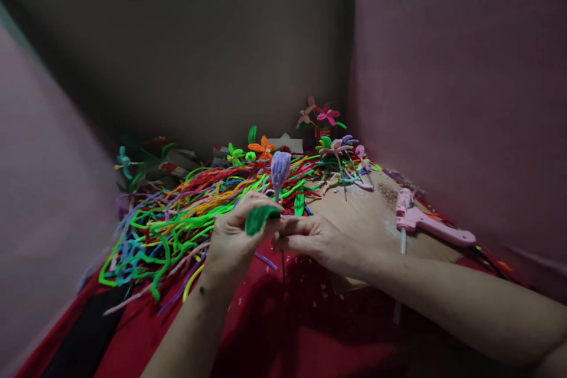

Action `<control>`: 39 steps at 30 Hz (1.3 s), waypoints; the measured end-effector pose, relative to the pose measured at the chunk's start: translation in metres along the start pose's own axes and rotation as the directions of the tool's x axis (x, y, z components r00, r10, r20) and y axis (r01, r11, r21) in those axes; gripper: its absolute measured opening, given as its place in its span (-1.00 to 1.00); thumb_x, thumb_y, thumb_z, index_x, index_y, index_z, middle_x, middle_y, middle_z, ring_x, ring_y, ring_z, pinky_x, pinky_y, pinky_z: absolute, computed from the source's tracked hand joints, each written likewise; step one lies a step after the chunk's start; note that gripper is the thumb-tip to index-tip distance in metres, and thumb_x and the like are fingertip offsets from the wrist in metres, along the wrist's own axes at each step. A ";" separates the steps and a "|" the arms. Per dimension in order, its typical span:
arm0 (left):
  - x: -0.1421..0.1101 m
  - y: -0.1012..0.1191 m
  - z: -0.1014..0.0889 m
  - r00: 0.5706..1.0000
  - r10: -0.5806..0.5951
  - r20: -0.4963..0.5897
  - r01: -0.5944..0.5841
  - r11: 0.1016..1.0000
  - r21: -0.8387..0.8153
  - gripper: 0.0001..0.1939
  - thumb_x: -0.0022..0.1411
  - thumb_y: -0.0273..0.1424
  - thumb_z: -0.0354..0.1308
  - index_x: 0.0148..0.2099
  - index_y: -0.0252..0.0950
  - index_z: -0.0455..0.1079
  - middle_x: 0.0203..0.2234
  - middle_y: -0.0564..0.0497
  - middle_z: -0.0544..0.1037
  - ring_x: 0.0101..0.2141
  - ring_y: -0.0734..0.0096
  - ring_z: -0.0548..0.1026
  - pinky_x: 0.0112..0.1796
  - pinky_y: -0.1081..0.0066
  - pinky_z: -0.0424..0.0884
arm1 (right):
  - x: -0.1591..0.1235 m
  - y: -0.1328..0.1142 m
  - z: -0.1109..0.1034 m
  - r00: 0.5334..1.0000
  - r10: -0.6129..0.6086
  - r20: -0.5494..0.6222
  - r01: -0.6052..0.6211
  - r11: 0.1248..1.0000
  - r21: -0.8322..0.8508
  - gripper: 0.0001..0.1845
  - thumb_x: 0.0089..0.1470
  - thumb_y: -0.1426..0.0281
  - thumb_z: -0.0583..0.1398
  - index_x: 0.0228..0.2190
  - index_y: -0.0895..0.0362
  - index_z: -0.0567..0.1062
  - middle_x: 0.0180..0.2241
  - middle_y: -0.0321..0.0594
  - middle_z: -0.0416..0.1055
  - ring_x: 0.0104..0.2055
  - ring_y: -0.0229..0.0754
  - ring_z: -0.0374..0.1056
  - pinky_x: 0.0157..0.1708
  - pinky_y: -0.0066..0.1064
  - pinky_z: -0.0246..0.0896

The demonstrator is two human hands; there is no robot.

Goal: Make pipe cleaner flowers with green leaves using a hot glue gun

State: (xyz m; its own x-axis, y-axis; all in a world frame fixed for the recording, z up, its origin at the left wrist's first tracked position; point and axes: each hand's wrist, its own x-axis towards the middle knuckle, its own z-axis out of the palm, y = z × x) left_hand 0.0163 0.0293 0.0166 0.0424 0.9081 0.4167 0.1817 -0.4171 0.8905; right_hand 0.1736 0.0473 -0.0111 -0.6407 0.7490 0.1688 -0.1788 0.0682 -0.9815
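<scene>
A pipe-cleaner flower with a closed lilac bloom (280,169) stands upright between my hands. Its thin dark stem (283,266) shows below my fingers. My left hand (231,237) is closed, pinching the stem just under the bloom. A dark green fuzzy leaf (258,220) lies across that hand's thumb and fingertips, its narrow end at the stem. From the right, my right hand (325,241) meets it with fingers closed around the stem and the leaf's tip. The exact contact between the fingertips is hidden.
Many coloured pipe cleaners (177,212) spread over the red cloth (266,319) on the left. A pink glue gun (416,218) rests on a tan board (354,212) at right. Finished flowers, one orange (263,147) and one magenta (328,115), stand at the back near the walls.
</scene>
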 end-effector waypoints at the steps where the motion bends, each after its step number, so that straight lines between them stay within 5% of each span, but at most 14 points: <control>1: -0.001 0.002 0.000 0.999 0.033 0.009 -0.033 0.998 0.053 -0.92 -0.01 -0.49 0.29 -0.38 -0.23 0.52 -0.40 0.05 0.41 -0.31 0.41 0.38 -0.33 0.49 0.33 | 0.000 0.002 0.000 1.000 0.005 -0.003 -0.005 1.000 0.004 -0.89 -0.05 0.40 0.20 -0.52 0.16 0.51 -0.39 -0.28 0.37 -0.26 -0.25 0.23 -0.14 -0.36 0.13; 6: -0.007 0.006 0.000 0.964 0.264 -0.045 -0.249 0.944 0.217 -0.84 -0.02 -0.47 0.30 -0.33 -0.13 0.57 -0.39 0.04 0.37 -0.34 0.40 0.37 -0.38 0.46 0.34 | -0.001 -0.003 0.002 0.999 0.048 0.000 -0.047 0.997 0.060 -0.81 -0.08 0.37 0.20 -0.65 0.16 0.47 -0.51 -0.31 0.33 -0.34 -0.24 0.22 -0.23 -0.36 0.13; 9: -0.006 0.010 -0.002 0.893 0.446 0.055 -0.424 0.795 0.434 -0.78 0.02 -0.51 0.26 -0.28 -0.10 0.57 -0.46 0.04 0.39 -0.37 0.40 0.35 -0.36 0.43 0.32 | -0.002 -0.008 0.004 0.996 0.087 0.033 -0.091 0.987 0.135 -0.80 -0.08 0.34 0.20 -0.64 0.16 0.49 -0.57 -0.33 0.30 -0.40 -0.27 0.18 -0.30 -0.40 0.11; 14: -0.002 0.022 -0.007 0.836 0.537 0.111 -0.501 0.667 0.552 -0.80 0.06 -0.52 0.24 -0.25 -0.14 0.54 -0.44 0.05 0.41 -0.39 0.43 0.37 -0.37 0.44 0.32 | -0.001 -0.004 0.005 0.990 0.140 0.031 -0.142 0.981 0.129 -0.84 -0.14 0.39 0.23 -0.65 0.18 0.48 -0.56 -0.33 0.33 -0.43 -0.30 0.15 -0.33 -0.42 0.02; 18: -0.002 0.025 -0.006 0.712 0.659 0.244 -0.634 0.454 0.626 -0.76 0.09 -0.55 0.21 -0.22 -0.14 0.52 -0.44 0.04 0.46 -0.37 0.42 0.35 -0.33 0.42 0.32 | 0.000 0.000 0.005 0.985 0.169 0.019 -0.170 0.966 0.197 -0.79 -0.19 0.31 0.26 -0.66 0.20 0.48 -0.59 -0.34 0.30 -0.48 -0.32 0.11 -0.37 -0.41 0.00; 24: -0.011 0.036 -0.010 0.749 0.656 0.089 -0.572 0.573 0.587 -0.64 0.02 -0.60 0.25 -0.16 -0.09 0.48 -0.34 0.07 0.41 -0.33 0.43 0.37 -0.33 0.39 0.33 | 0.000 -0.002 0.004 0.984 0.176 0.028 -0.178 0.977 0.121 -0.84 -0.18 0.47 0.18 -0.71 0.18 0.44 -0.63 -0.36 0.28 -0.51 -0.33 0.08 -0.43 -0.43 -0.06; 27: -0.021 0.053 -0.013 0.737 0.657 0.158 -0.604 0.536 0.590 -0.61 0.00 -0.57 0.27 -0.16 0.00 0.48 -0.34 0.08 0.44 -0.32 0.38 0.38 -0.31 0.33 0.34 | 0.001 -0.003 0.003 0.986 0.167 0.004 -0.165 0.973 0.163 -0.84 -0.16 0.49 0.16 -0.69 0.16 0.45 -0.66 -0.39 0.24 -0.53 -0.33 0.08 -0.41 -0.44 -0.02; 29: -0.026 0.059 -0.013 0.753 0.656 0.044 -0.551 0.594 0.586 -0.70 0.04 -0.51 0.25 -0.19 -0.01 0.49 -0.32 0.07 0.46 -0.29 0.35 0.40 -0.30 0.31 0.34 | 0.002 -0.003 0.002 0.987 0.153 -0.041 -0.146 0.980 0.135 -0.85 -0.13 0.45 0.17 -0.66 0.15 0.48 -0.62 -0.36 0.30 -0.49 -0.32 0.12 -0.39 -0.43 -0.01; 31: -0.026 0.058 -0.012 0.791 0.592 -0.156 -0.434 0.722 0.538 -0.78 0.11 -0.48 0.19 -0.23 -0.05 0.50 -0.32 0.07 0.47 -0.27 0.36 0.41 -0.30 0.35 0.35 | 0.002 -0.005 -0.001 0.988 0.128 -0.085 -0.121 0.989 0.080 -0.85 -0.10 0.40 0.20 -0.62 0.16 0.52 -0.55 -0.31 0.35 -0.44 -0.29 0.15 -0.39 -0.43 -0.01; 33: -0.022 0.048 -0.011 0.876 0.388 -0.287 -0.247 0.871 0.424 -0.87 0.10 -0.46 0.20 -0.28 -0.13 0.50 -0.37 0.09 0.48 -0.33 0.41 0.43 -0.33 0.42 0.36 | 0.003 -0.005 -0.003 0.986 0.110 -0.128 -0.101 0.992 0.075 -0.81 -0.08 0.31 0.23 -0.57 0.16 0.54 -0.52 -0.29 0.35 -0.43 -0.28 0.13 -0.41 -0.43 -0.02; 35: -0.017 0.033 -0.007 0.969 0.030 -0.243 0.026 0.974 0.224 -0.93 0.09 -0.39 0.21 -0.31 -0.22 0.48 -0.47 0.08 0.49 -0.41 0.43 0.44 -0.39 0.48 0.35 | 0.005 -0.005 -0.005 0.980 0.096 -0.174 -0.079 0.991 0.104 -0.74 -0.09 0.21 0.26 -0.57 0.17 0.53 -0.55 -0.31 0.31 -0.47 -0.30 0.08 -0.44 -0.44 -0.05; 37: -0.013 0.018 -0.002 0.971 -0.191 -0.145 0.200 0.978 0.056 -0.87 0.02 -0.36 0.27 -0.34 -0.27 0.45 -0.49 0.07 0.51 -0.43 0.42 0.46 -0.41 0.50 0.35 | 0.007 -0.002 -0.007 0.971 0.084 -0.223 -0.054 0.989 0.139 -0.65 -0.14 0.12 0.28 -0.60 0.17 0.50 -0.59 -0.33 0.27 -0.50 -0.32 0.05 -0.46 -0.44 -0.06; 39: -0.012 0.005 0.004 0.956 -0.287 -0.060 0.288 0.958 0.002 -0.83 -0.02 -0.37 0.30 -0.35 -0.30 0.43 -0.47 0.06 0.52 -0.42 0.43 0.45 -0.39 0.51 0.34 | 0.009 0.001 -0.008 0.967 0.077 -0.244 -0.038 0.986 0.161 -0.59 -0.18 0.05 0.29 -0.60 0.18 0.49 -0.59 -0.32 0.27 -0.50 -0.32 0.07 -0.46 -0.43 -0.05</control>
State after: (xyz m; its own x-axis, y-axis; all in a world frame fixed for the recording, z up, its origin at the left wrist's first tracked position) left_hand 0.0209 0.0168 0.0149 -0.0710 0.9856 0.1536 0.1877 -0.1381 0.9725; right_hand 0.1738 0.0594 -0.0115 -0.4511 0.8901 0.0654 -0.2721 -0.0674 -0.9599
